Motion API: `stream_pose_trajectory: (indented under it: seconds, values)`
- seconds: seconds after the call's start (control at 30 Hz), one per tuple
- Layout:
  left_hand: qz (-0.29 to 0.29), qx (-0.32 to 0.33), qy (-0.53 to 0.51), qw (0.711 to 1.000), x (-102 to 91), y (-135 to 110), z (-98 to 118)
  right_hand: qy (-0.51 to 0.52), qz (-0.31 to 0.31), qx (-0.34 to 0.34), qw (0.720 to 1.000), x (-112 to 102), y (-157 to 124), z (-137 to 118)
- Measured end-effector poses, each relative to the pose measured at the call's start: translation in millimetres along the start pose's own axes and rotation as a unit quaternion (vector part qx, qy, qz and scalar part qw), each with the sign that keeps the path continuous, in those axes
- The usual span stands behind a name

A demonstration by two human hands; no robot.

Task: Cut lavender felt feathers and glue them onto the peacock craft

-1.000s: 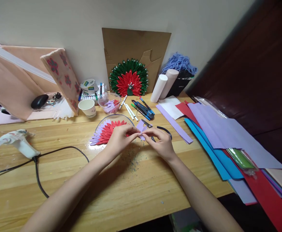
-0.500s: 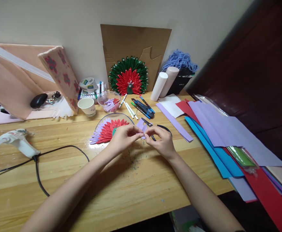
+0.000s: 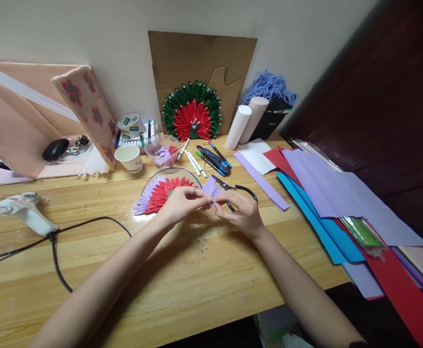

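My left hand [image 3: 185, 204] and my right hand [image 3: 240, 211] meet above the table, fingertips pinched round a small lilac paper piece [image 3: 212, 203], mostly hidden by the fingers. Just behind them lie lilac paper cuttings [image 3: 211, 186] and black-handled scissors [image 3: 246, 189], partly covered by my right hand. Left of my left hand is a fan-shaped paper peacock with red petals [image 3: 155, 198] and lilac petals [image 3: 144, 199], on a round clear sheet [image 3: 171, 172]. My left hand hides part of it.
A white glue gun [image 3: 30, 212] with a black cord lies left. Behind are a paper cup [image 3: 129, 159], a plastic bowl [image 3: 149, 153], pens [image 3: 211, 159] and a green-red peacock [image 3: 193, 113] against cardboard [image 3: 202, 53]. Coloured paper sheets [image 3: 323, 193] overhang the right edge.
My fingertips have parted slightly and shifted a little, with more of the scissors and lilac cuttings showing behind them. The view has tilted slightly.
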State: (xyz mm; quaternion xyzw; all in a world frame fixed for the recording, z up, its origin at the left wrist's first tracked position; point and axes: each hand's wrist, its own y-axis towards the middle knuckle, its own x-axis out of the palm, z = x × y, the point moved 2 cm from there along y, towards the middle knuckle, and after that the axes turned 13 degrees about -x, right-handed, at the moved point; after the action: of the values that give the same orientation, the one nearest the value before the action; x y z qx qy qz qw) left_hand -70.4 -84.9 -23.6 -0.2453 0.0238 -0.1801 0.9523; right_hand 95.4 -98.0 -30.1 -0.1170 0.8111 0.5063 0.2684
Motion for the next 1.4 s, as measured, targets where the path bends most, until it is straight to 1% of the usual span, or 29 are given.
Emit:
stream_pose_trajectory:
  seconds: [0.17,0.27,0.3,0.37,0.43,0.5,0.6,0.77,0.9,0.97,1.07,1.2,1.33,1.4]
  values:
    - [0.022,0.006,0.007,1.000,-0.2,1,-1,-0.010,-0.011,-0.001,1.000,2,-2,0]
    - [0.040,0.007,0.004,0.999,-1.2,1,-2,0.000,-0.008,0.021,1.000,2,-1,0]
    - [0.044,0.010,0.003,0.999,-1.3,1,-2,0.010,-0.003,0.040,0.999,3,-1,0]
    - [0.049,0.024,0.006,0.998,-0.9,1,-2,0.053,0.010,0.102,0.993,5,-1,1]
    - [0.055,0.046,0.012,0.997,0.1,0,0,0.115,0.024,0.179,0.977,7,-2,3]
    - [0.064,0.073,0.024,0.995,1.3,0,1,0.172,0.035,0.238,0.955,10,-3,5]
    - [0.080,0.119,0.057,0.988,2.8,-3,3,0.221,0.052,0.277,0.933,11,-5,8]
    - [0.124,0.199,0.165,0.958,3.5,-11,7,0.252,0.070,0.310,0.914,9,-8,11]
    - [0.132,0.213,0.198,0.948,3.8,-12,7,0.285,0.072,0.347,0.891,10,-7,11]
    - [0.140,0.231,0.224,0.936,4.0,-12,7,0.301,0.075,0.364,0.878,11,-7,11]
    - [0.150,0.286,0.279,0.904,3.9,-12,7,0.314,0.080,0.377,0.868,12,-7,12]
    - [0.140,0.350,0.341,0.861,2.4,-12,7,0.332,0.080,0.389,0.855,12,-8,15]
    - [0.131,0.372,0.395,0.830,2.1,-14,9,0.344,0.069,0.396,0.849,13,-9,18]
    - [0.129,0.369,0.415,0.821,2.5,-16,10,0.335,0.065,0.387,0.856,12,-9,17]
